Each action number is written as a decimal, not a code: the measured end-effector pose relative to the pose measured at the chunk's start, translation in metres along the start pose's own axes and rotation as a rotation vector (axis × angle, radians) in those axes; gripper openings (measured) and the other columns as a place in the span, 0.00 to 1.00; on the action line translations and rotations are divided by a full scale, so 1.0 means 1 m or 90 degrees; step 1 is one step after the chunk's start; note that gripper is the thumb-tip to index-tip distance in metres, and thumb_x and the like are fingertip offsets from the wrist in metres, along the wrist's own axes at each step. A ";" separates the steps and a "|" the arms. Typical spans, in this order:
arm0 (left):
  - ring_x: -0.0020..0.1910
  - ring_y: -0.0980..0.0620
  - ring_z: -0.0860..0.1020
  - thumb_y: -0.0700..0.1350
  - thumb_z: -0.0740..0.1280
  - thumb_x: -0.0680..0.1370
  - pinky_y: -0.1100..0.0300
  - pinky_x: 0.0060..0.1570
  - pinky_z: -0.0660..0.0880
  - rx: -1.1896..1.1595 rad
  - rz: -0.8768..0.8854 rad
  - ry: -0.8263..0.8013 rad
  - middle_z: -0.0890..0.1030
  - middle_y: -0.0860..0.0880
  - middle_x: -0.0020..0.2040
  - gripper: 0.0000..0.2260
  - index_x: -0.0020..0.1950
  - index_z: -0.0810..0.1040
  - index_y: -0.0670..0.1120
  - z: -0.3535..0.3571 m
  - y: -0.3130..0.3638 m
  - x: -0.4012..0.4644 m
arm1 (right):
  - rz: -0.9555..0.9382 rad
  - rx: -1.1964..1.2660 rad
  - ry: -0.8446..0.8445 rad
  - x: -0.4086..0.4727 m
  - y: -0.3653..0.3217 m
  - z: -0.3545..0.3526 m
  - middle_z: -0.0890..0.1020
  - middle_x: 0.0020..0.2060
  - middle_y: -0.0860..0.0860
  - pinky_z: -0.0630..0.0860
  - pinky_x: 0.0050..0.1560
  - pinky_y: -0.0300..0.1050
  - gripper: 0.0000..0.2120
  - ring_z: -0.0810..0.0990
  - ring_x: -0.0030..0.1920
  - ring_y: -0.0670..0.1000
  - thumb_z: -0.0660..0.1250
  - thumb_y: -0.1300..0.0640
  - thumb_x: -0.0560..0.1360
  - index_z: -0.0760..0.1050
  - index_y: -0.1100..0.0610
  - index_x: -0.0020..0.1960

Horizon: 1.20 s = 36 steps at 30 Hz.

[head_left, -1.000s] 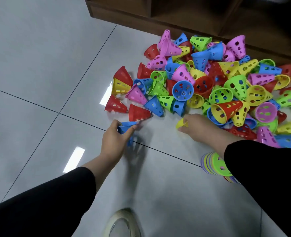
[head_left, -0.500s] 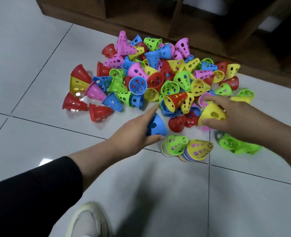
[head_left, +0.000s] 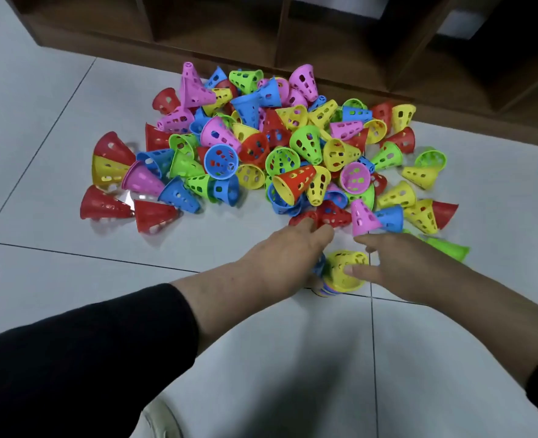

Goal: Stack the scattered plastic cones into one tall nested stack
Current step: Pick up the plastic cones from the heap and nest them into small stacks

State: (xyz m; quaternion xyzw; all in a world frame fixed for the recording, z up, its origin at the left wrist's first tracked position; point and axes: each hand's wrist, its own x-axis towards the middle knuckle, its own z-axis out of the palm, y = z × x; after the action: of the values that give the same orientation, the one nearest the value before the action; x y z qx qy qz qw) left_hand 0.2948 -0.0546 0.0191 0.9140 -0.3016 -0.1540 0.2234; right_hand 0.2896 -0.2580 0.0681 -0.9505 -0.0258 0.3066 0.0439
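Observation:
A pile of perforated plastic cones [head_left: 277,147] in red, yellow, green, blue and pink lies scattered on the tiled floor. In front of it stands a short nested stack [head_left: 324,290] with a yellow cone [head_left: 340,263] on top, mouth facing me. My left hand [head_left: 288,251] is just left of the stack with its fingers curled round a blue cone [head_left: 320,265], mostly hidden under the hand. My right hand [head_left: 397,263] is on the stack's right, fingers fairly straight, its thumb touching the yellow cone's rim.
A dark wooden shelf unit [head_left: 293,42] runs along the floor behind the pile. A green cone [head_left: 448,246] lies beside my right wrist. Red cones [head_left: 154,214] mark the pile's left edge. My shoe [head_left: 158,418] shows at the bottom.
Both hands came together at the stack. The yellow cone that my right hand carried now sits on top of it. My left hand brought the blue cone up against the stack's left side.

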 end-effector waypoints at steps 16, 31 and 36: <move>0.59 0.41 0.78 0.57 0.71 0.75 0.47 0.56 0.76 -0.320 -0.390 0.193 0.80 0.43 0.61 0.34 0.76 0.61 0.49 0.003 -0.086 0.085 | 0.065 0.345 0.093 0.150 -0.006 -0.005 0.76 0.64 0.52 0.69 0.34 0.41 0.46 0.77 0.38 0.48 0.73 0.44 0.73 0.50 0.53 0.80; 0.52 0.46 0.79 0.56 0.75 0.70 0.50 0.50 0.77 -0.248 -0.363 0.190 0.80 0.49 0.55 0.30 0.67 0.68 0.49 0.009 -0.095 0.102 | 0.124 0.255 0.086 0.193 -0.030 -0.005 0.79 0.39 0.55 0.75 0.32 0.47 0.40 0.80 0.37 0.55 0.72 0.50 0.71 0.55 0.56 0.75; 0.45 0.55 0.78 0.48 0.78 0.70 0.66 0.38 0.74 -0.472 -0.346 0.254 0.78 0.54 0.52 0.29 0.67 0.69 0.51 -0.009 -0.080 0.081 | 0.085 0.327 0.133 0.172 -0.016 -0.010 0.81 0.43 0.55 0.80 0.39 0.52 0.35 0.81 0.41 0.57 0.69 0.49 0.72 0.57 0.52 0.73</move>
State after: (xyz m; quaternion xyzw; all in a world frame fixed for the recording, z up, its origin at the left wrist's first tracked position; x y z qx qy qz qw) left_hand 0.3994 -0.0441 -0.0252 0.8302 0.0712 -0.1259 0.5383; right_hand 0.4343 -0.2293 -0.0215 -0.9343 0.1201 0.2054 0.2656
